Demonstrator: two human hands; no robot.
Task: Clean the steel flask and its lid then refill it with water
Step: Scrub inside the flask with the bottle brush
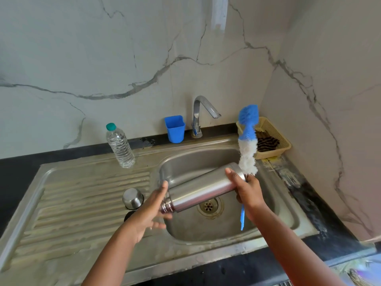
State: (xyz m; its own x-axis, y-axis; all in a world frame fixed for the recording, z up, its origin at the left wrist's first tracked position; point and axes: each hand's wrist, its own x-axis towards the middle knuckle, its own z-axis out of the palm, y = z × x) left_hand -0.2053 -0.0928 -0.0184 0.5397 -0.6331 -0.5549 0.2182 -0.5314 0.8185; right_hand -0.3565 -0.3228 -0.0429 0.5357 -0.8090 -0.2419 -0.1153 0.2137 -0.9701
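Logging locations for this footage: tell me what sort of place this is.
Most likely a home kitchen sink corner. A steel sink with a ribbed drainboard is set in a dark counter, a chrome tap stands behind it against marble-look walls, and a bottle brush is in use over the basin.

Both arms reach forward, forearms converging; left hand sits open, fingers loosely spread, thumb up. Right hand is curled in a grip, thumb extended upward; wrist roughly straight.
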